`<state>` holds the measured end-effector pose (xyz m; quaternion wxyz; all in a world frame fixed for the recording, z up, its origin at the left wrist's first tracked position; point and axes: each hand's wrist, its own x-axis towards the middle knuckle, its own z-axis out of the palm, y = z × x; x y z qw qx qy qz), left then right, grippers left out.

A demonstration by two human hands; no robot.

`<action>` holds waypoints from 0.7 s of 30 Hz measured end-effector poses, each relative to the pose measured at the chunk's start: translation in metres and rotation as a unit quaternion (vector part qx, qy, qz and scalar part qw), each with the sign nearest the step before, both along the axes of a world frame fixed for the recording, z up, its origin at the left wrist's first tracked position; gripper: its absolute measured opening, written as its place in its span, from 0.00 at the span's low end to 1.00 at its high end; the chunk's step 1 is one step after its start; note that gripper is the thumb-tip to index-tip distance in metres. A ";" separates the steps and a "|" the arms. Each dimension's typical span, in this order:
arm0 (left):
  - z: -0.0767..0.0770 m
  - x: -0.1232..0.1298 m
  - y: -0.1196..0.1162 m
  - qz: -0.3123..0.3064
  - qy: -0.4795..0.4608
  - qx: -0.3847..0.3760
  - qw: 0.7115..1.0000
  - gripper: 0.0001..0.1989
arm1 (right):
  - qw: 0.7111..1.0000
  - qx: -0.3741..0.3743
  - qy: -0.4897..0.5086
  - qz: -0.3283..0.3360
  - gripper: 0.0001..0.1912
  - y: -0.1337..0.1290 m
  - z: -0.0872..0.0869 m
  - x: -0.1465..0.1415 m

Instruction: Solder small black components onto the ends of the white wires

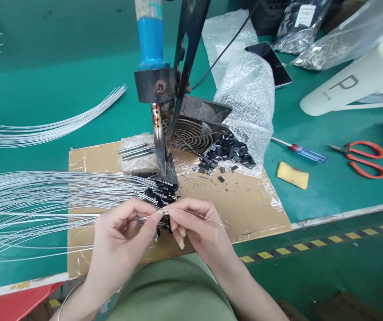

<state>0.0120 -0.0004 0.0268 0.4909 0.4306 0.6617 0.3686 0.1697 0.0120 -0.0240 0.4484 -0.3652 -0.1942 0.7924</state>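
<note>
My left hand [121,240] is closed in a pinch over the cardboard sheet [245,205], its thumb and forefinger tips meeting those of my right hand [201,223]. Between the fingertips is the end of a thin white wire, mostly hidden. A fine silvery strand [213,220] trails out to the right from my right hand's pinch. Just beyond the fingers lie several small black connectors [160,192] on the ends of a bundle of white wires [44,189]. Above these, a blue-handled soldering iron [150,44] hangs tip down in a black stand [186,49].
Loose black parts [230,151] are heaped by a dusty fan [191,133] and bubble wrap [248,89]. To the right are a screwdriver [308,152], a yellow sponge [292,175], orange-handled pliers [367,158] and a white cup [352,82]. More wires [54,131] lie left.
</note>
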 end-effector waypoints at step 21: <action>-0.009 0.012 -0.006 0.083 0.035 0.048 0.995 0.06 | 0.998 0.013 -0.027 -0.050 0.09 -0.003 -0.001 -0.008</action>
